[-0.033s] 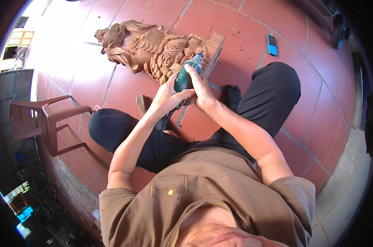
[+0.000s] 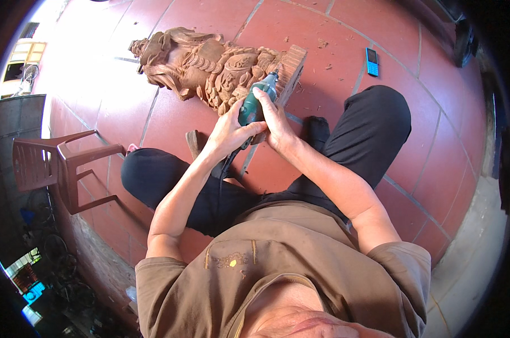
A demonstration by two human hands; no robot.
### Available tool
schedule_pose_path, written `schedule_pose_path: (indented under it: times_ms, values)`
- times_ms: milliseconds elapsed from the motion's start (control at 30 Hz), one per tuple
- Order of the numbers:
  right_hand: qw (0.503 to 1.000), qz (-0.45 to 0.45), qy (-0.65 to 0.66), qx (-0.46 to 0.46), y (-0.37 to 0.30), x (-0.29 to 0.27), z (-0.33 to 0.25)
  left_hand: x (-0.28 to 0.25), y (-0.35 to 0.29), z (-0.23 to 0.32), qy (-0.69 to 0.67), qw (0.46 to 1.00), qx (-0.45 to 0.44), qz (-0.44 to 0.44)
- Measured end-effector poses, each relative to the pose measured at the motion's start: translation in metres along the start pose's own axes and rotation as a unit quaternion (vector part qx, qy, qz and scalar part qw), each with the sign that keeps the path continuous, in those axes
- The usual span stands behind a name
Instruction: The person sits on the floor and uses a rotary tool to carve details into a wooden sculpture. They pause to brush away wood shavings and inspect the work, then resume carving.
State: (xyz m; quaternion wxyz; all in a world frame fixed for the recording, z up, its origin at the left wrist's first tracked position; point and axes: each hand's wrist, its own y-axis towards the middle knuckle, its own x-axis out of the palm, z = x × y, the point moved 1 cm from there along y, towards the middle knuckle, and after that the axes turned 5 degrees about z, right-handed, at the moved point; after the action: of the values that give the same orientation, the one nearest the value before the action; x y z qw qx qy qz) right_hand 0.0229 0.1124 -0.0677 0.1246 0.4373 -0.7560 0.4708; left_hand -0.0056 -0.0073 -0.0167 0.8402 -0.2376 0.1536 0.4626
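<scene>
A carved brown wooden statue (image 2: 210,65) lies on its side, its base toward the right. Over the end near that base, both my hands steady a green rotary tool (image 2: 248,111) with a grey nose. My left hand (image 2: 228,132) is wrapped round the tool's body from the left. From the other side my right hand (image 2: 275,125) grips it, thumb laid along the top near the nose. The tip points at the carving next to the base; whether it touches the wood is too small to tell. A dark cord hangs from the tool's rear toward my lap.
Red floor tiles (image 2: 435,135) carry scattered wood chips (image 2: 322,43). A blue phone (image 2: 372,62) lies beyond my right knee. To the left stands a brown plastic chair (image 2: 69,158). Close to my left forearm is a piece of wood (image 2: 194,143). My bent legs flank the work.
</scene>
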Motion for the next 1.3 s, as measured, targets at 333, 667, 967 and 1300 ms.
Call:
schedule_pose_path:
  times_ms: [333,667,967,1300]
  values:
    - [1.0,0.006,-0.002,-0.011,0.005,-0.002,-0.005,-0.001,0.007,0.009,0.029,0.999,0.006,-0.01]
    - [0.999,0.023,-0.032,-0.023,0.004,-0.015,-0.007,0.004,0.008,0.012,0.0,0.999,-0.005,-0.05]
    - [0.999,0.009,-0.021,-0.035,0.007,-0.018,-0.005,0.008,0.012,0.003,0.004,0.999,0.009,-0.038]
    - [0.999,0.02,-0.007,-0.025,0.005,0.002,-0.005,-0.001,0.011,0.001,0.036,0.999,0.005,-0.014]
